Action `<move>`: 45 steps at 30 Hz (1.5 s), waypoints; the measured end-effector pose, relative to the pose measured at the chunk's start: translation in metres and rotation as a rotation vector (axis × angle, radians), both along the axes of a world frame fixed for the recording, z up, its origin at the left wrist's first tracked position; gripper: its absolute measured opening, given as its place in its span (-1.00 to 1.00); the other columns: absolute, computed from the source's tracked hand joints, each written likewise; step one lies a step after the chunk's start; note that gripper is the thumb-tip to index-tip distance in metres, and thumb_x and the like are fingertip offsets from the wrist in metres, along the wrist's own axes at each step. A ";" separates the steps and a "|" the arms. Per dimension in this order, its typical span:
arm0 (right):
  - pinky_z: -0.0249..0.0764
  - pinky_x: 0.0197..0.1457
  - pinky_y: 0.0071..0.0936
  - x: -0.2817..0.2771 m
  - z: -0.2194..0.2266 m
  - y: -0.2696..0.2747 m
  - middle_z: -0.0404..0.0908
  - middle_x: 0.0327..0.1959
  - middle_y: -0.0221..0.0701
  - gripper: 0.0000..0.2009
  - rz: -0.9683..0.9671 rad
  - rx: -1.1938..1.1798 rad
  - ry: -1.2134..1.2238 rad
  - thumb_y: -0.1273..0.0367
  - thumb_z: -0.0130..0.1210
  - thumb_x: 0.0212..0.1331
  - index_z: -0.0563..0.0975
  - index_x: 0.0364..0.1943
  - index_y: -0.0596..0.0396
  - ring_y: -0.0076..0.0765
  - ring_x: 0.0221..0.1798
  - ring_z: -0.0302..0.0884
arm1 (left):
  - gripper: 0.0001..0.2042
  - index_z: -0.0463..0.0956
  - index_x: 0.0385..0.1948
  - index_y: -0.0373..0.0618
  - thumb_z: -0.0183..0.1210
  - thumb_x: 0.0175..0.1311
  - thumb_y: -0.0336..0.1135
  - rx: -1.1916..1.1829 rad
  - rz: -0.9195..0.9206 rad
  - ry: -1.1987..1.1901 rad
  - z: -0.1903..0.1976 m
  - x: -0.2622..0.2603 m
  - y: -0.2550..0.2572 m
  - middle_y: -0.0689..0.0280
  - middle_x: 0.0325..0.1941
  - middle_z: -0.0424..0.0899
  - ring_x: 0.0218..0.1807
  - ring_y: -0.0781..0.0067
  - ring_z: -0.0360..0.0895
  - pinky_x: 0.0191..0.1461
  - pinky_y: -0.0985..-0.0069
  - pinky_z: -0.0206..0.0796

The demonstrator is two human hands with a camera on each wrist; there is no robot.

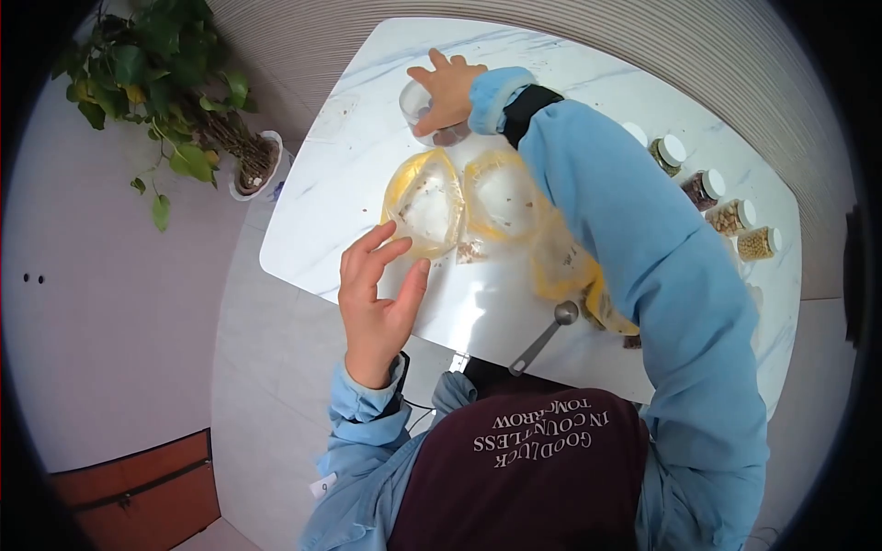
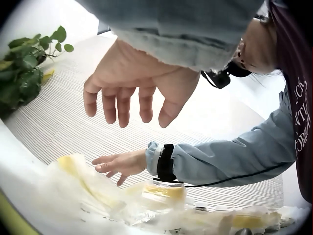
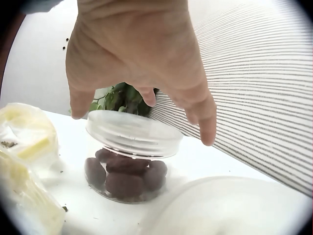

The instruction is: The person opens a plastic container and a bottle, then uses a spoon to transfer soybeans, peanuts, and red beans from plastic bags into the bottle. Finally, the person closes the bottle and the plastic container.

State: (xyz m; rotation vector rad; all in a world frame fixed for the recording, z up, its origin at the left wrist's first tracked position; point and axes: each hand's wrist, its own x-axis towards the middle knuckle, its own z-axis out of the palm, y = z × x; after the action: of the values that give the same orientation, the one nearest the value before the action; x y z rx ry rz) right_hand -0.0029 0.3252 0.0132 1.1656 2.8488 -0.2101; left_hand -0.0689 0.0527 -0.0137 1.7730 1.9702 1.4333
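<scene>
My right hand (image 1: pixel 447 92) is at the far edge of the table, over a clear round jar (image 3: pixel 124 181) of dark red-brown dried fruit that look like dates. Its fingers (image 3: pixel 208 129) are spread around the jar's translucent lid (image 3: pixel 134 134), with a gap showing beside it. The lid sits tilted on the jar's mouth. My left hand (image 1: pixel 378 298) is raised near the table's front edge, holding nothing, its fingers spread and slightly bent. Just beyond its fingertips stands an opened clear bag with a yellow rim (image 1: pixel 397 197).
More yellow-rimmed bags (image 1: pixel 491 165) stand right of the first, with crumbs scattered around. A grey measuring spoon (image 1: pixel 542 338) lies near the front edge. White-lidded jars (image 1: pixel 730 218) line the right side. A potted plant (image 1: pixel 262 165) stands left of the table, a ribbed wall behind.
</scene>
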 end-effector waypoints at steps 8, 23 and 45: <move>0.44 0.09 0.00 -0.007 -0.011 0.005 0.25 0.21 -0.02 -0.07 -0.026 0.057 0.167 0.03 0.27 -0.33 0.20 0.31 -0.09 0.20 0.20 0.27 | -0.73 0.54 -0.17 -0.15 0.29 0.05 -0.46 -0.038 -0.030 -0.094 -0.015 -0.003 0.000 0.16 0.06 0.54 0.12 0.27 0.45 0.20 0.38 0.24; 0.45 -0.41 -0.22 0.080 0.058 -0.173 0.44 -0.32 -0.07 -0.35 0.608 -0.083 0.846 0.06 0.20 -0.22 0.45 0.04 0.07 -0.02 -0.38 0.44 | -0.17 -0.09 0.38 0.05 -0.16 0.18 0.39 0.292 -0.778 -1.605 0.002 0.030 -0.019 0.20 0.43 0.02 0.43 0.05 -0.03 0.39 0.03 -0.03; 0.40 -0.16 -0.32 0.161 0.056 -0.236 0.41 -0.08 0.01 -0.26 0.598 0.021 0.785 0.04 0.35 -0.33 0.43 0.13 -0.22 -0.03 -0.14 0.44 | -0.21 0.02 0.34 -0.02 -0.13 0.18 0.33 0.021 -0.846 -2.231 0.007 0.089 -0.061 0.17 0.37 0.12 0.40 0.11 0.05 0.40 0.10 -0.02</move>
State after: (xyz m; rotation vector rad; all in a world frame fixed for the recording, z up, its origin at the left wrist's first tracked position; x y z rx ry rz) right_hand 0.1577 0.0890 0.0696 0.1683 3.6901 -0.7314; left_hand 0.0199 -0.0085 -0.0071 0.0433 -0.0275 1.4674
